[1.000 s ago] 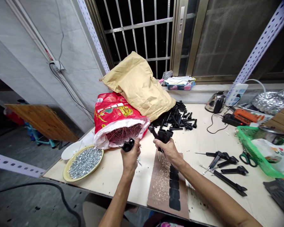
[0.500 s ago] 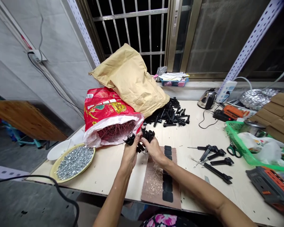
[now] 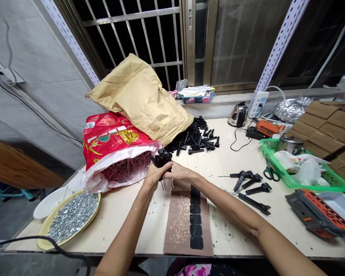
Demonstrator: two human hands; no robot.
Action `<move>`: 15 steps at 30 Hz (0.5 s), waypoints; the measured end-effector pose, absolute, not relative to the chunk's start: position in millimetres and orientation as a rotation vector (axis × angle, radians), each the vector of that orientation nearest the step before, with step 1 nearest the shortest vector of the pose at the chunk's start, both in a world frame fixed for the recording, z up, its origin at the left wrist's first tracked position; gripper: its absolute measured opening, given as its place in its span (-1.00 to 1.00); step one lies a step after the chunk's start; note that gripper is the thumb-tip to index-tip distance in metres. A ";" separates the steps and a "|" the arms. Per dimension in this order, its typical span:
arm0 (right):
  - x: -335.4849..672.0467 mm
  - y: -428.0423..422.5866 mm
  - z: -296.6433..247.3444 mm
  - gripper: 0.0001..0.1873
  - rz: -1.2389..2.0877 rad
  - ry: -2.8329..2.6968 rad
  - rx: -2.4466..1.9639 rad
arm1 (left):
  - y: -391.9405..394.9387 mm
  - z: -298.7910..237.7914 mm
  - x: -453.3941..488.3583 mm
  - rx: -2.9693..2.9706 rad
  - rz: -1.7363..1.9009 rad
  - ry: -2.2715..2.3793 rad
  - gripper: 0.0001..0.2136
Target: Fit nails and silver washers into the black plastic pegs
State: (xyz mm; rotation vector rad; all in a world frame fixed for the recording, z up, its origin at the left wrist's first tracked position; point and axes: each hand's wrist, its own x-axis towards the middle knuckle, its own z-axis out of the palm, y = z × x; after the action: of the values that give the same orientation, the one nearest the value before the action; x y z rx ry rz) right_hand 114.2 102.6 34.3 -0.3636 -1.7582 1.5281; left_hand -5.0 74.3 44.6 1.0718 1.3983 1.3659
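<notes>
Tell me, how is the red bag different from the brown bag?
The red bag is shiny with printed pictures; the brown bag is plain and crumpled. The red bag's mouth gapes open, showing thin rods inside; the brown bag's inside is hidden. The brown bag lies partly on the red bag. Both sit on the table.

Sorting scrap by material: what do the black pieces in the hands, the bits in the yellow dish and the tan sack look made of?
The black pieces, held by the left hand and right hand: matt, moulded-looking, probably plastic. The bits in the dish: silver-grey glints, likely plated metal. The tan sack: stiff dull creases, apparently kraft paper.
</notes>
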 end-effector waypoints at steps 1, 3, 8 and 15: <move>120.3 105.2 31.9 -0.62 1.539 -1.761 -0.363 | 81.8 42.2 -6.7 1.159 1.344 1.440 -0.62; 135.2 110.7 23.9 -0.50 1.534 -1.687 -0.512 | 97.8 34.2 -9.2 1.361 1.336 1.528 -0.61; 191.2 122.6 10.9 -0.17 1.453 -1.391 -1.174 | 127.1 -5.4 -1.9 2.043 0.917 1.671 -0.31; 269.3 112.6 22.3 -0.37 1.286 -1.557 -1.377 | 129.9 -30.9 15.0 2.312 0.572 1.657 -0.54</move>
State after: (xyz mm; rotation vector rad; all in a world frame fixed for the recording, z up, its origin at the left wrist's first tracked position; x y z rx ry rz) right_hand 269.3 112.6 22.3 -1.3772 -1.5574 1.2863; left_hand 15.0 129.9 -30.9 2.3115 1.6566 0.5720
